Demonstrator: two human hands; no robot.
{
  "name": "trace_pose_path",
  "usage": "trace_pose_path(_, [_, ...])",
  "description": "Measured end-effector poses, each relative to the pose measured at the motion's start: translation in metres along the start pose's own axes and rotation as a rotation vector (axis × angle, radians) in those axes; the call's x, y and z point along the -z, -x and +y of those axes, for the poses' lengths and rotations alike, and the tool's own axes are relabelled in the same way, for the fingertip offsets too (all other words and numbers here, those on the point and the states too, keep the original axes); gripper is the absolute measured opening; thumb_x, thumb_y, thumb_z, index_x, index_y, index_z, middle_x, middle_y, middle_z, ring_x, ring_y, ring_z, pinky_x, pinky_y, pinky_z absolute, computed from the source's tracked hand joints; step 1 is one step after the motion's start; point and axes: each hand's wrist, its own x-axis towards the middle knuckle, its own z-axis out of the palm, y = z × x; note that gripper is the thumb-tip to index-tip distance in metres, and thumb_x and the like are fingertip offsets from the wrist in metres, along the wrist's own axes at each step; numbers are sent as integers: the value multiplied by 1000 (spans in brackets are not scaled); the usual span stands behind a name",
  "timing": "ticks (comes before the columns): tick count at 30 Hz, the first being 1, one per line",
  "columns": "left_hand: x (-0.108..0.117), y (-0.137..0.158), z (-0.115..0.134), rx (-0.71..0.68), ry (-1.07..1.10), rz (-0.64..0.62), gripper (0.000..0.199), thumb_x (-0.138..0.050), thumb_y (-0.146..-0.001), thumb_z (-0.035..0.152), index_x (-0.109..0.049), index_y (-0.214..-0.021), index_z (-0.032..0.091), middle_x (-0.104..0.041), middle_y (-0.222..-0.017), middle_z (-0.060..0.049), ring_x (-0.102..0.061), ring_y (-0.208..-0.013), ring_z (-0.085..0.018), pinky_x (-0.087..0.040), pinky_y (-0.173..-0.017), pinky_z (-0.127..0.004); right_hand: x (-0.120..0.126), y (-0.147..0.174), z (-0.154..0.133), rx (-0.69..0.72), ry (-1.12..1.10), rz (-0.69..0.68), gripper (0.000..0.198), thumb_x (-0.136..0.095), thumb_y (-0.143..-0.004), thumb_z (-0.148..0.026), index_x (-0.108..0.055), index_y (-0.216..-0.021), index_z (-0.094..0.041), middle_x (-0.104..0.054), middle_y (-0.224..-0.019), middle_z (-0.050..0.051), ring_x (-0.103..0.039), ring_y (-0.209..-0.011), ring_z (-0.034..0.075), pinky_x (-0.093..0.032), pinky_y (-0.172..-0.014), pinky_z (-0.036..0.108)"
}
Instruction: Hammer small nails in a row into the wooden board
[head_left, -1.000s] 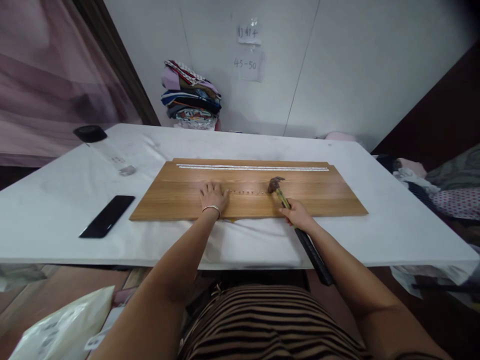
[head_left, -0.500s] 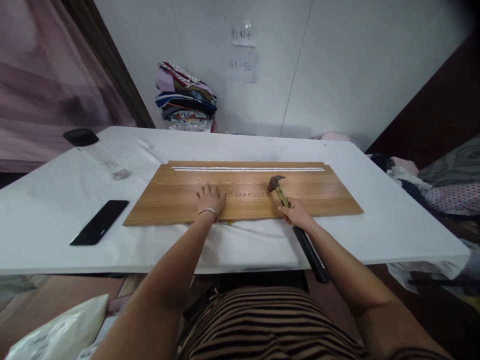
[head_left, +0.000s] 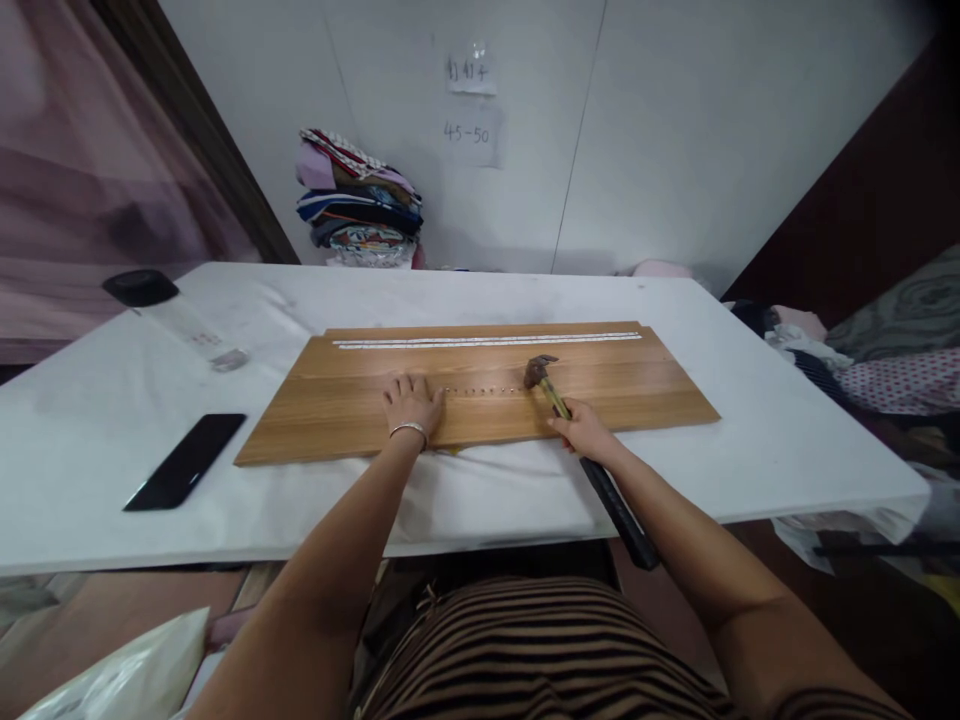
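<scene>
A wide wooden board (head_left: 480, 365) lies on the table. My left hand (head_left: 411, 404) rests flat on its left half, fingers spread, with a bracelet at the wrist. From beside that thumb a row of several small nails (head_left: 484, 391) runs right along the board. My right hand (head_left: 583, 430) is wrapped round the handle of a claw hammer (head_left: 555, 398), gripping it close to the head. The rusty head is at the right end of the nail row; whether it touches a nail I cannot tell. The black grip slants down past the table's front edge.
Two white strips (head_left: 487, 341) lie along the board's far side. On the white-covered table (head_left: 315, 520) are a black phone (head_left: 186, 462) and a clear bottle with a black lid (head_left: 176, 315) at the left. Folded clothes (head_left: 364, 200) are stacked by the wall.
The view has shifted and tilted slightly, so the table and board appear moved a little left. Both hands keep about the same places on the board and hammer.
</scene>
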Motion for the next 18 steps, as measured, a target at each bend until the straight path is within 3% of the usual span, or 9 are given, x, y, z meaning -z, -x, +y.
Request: trace_pose_path(18, [-2,-2,-2,-8,-2,2,59,-35,-95,52,-61,-136,18,-49,-153,-19,-41,-142,-36,-33,-114,-54,-1,4,-8,-4,45,4,18,-61,-82,-19,-45,-75,-23,-46,-42,-9,-45,-36,10,-34,-37,17])
